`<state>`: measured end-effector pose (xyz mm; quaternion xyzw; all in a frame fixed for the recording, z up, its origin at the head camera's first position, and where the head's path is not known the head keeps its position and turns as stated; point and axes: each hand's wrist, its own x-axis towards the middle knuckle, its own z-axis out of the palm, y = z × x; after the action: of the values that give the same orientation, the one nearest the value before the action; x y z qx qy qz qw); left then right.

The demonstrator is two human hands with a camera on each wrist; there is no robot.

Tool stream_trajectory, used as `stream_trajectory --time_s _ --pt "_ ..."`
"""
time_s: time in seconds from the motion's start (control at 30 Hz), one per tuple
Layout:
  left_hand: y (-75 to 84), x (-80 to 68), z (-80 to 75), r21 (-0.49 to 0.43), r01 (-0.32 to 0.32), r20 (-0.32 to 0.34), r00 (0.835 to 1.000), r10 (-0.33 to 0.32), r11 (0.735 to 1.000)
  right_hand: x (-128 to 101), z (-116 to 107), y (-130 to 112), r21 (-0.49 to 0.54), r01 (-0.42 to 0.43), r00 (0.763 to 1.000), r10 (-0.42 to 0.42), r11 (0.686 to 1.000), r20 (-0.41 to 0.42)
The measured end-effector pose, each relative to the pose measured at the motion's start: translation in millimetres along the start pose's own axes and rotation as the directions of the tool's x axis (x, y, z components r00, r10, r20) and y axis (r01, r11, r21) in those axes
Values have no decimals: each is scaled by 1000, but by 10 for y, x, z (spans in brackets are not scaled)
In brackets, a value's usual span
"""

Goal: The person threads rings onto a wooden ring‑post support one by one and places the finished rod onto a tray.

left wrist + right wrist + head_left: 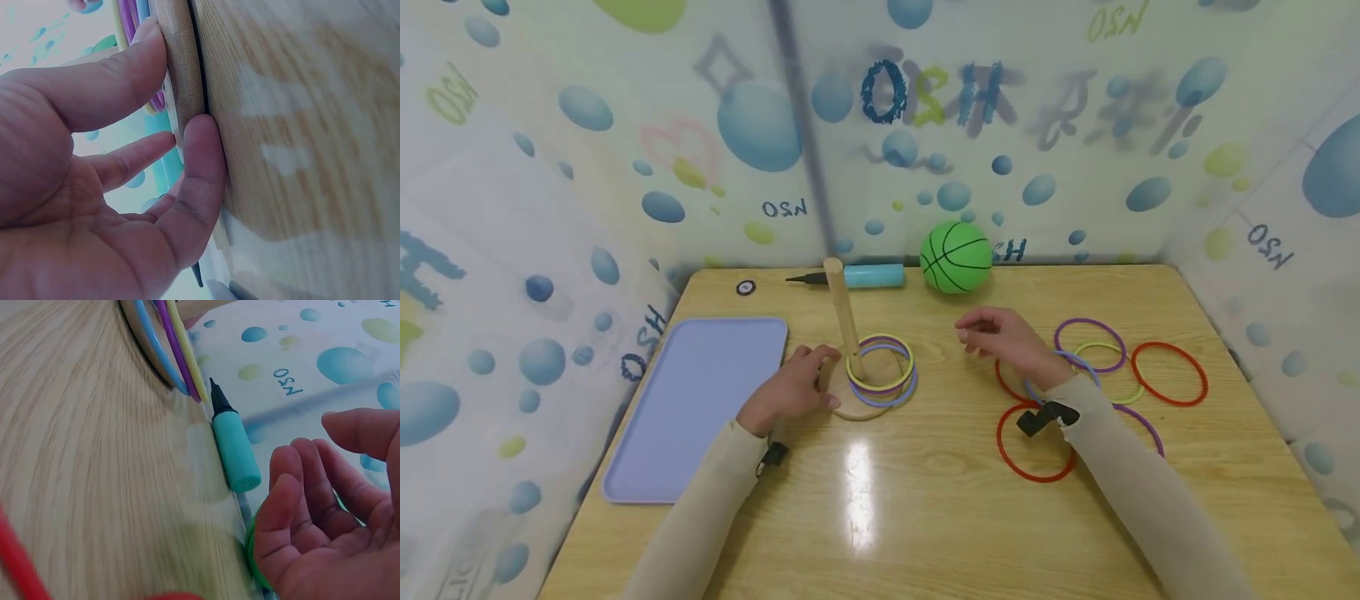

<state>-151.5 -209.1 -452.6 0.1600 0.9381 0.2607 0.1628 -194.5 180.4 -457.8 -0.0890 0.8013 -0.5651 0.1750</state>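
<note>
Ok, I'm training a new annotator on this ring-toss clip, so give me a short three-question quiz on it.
1. True or false: the right hand holds a ring.
2. What does the left hand touch? A) the green ball B) the wooden base of the peg C) the lilac tray
3. Fill in: the teal pump lies at the table's ____ edge.

Key: 1 false, it hovers, holding nothing; 2 B, thumb and finger on the base's rim; 3 far.
</note>
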Motion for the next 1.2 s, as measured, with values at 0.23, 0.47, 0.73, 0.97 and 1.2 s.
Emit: stream_trajectory --time_s 0.23,0.47,0.73,0.97,1.2 --pt "10 3 7 5 -5 -11 1000 5 1000 -241 -266 88 -30 13 999 -14 999 -32" --pt "28 -3 -5 5 -15 -5 1000 15 1000 -445 -523 149 -91 -6 997 -1 996 -75" --pt "30 -8 -19 -10 1 8 1000 -1 1000 -635 -762 269 -247 -18 994 -10 969 -110" --pt "17 -2 -24 0 -8 4 1000 8 1000 -763 -959 461 -251 -1 990 -35 968 -140" --pt "24 -2 -21 -6 -12 6 1000 12 1000 -862 -1093 572 -312 1 984 -56 950 -170"
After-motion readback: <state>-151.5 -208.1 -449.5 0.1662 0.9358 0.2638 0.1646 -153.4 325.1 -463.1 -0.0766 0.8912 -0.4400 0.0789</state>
